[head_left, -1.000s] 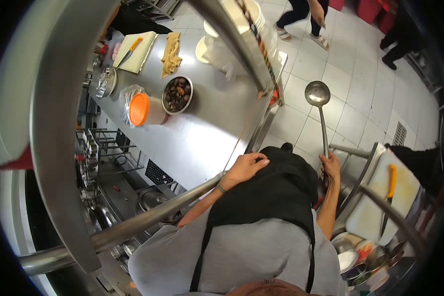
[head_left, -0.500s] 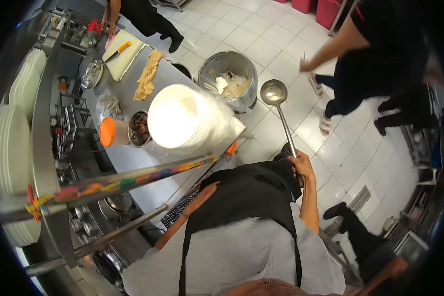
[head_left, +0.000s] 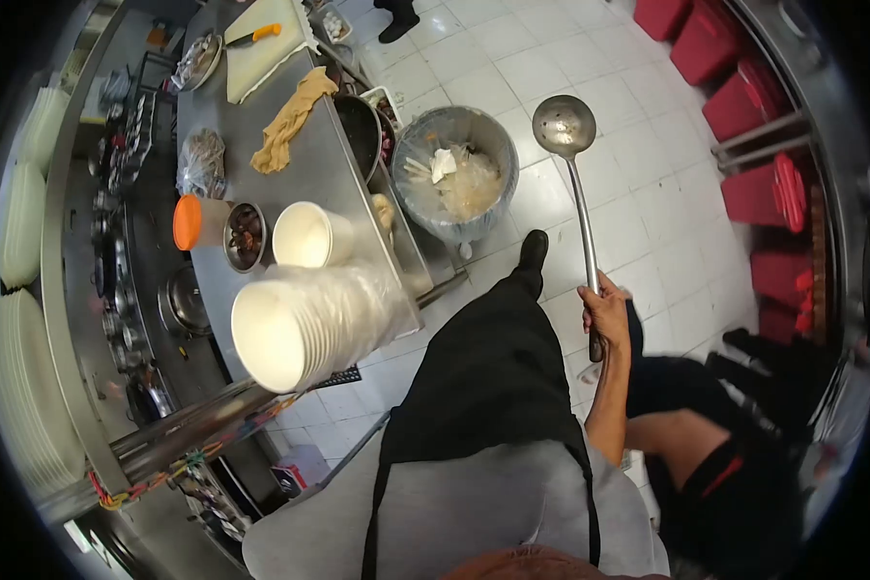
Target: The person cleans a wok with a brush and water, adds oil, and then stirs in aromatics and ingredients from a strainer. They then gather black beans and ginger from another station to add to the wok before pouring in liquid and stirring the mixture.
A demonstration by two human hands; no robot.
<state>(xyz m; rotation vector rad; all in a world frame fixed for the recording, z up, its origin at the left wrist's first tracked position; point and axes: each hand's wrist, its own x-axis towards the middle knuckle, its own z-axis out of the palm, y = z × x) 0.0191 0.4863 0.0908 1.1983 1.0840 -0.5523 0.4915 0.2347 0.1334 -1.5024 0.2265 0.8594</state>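
"While I stand over the tiled floor (head_left: 638, 184), my right hand (head_left: 606, 317) is wrapped round the handle of a long steel ladle (head_left: 581, 208), near its dark end. My left hand is out of sight, so I can't tell how open it is or what it has hold of."

"Why grip so far back?"

"For reach, I'd say: the ladle's scoop sits well out in front of me, away from my black apron (head_left: 483, 358). It looks to be over the tiles, right of the lined bin (head_left: 466, 228)."

"And the bench?"

"That bench (head_left: 314, 188) is on my left. A stack of white tubs (head_left: 300, 329) in clear plastic, probably wrapped to keep clean, stands at the near end, with 1 loose tub (head_left: 309, 235) beside it. Next come a steel bowl (head_left: 247, 263) of dark pieces and an orange-lidded container (head_left: 189, 222). Farther along are a tan cloth (head_left: 290, 121) and 1 orange-handled knife (head_left: 254, 37) on a cutting board (head_left: 251, 68)."

"Anything in the way?"

"The bin stands ahead, just beside the bench. Another person (head_left: 735, 483) in dark clothes is close on my right, so elbow room looks tight. Red bins (head_left: 710, 48) line the far right."
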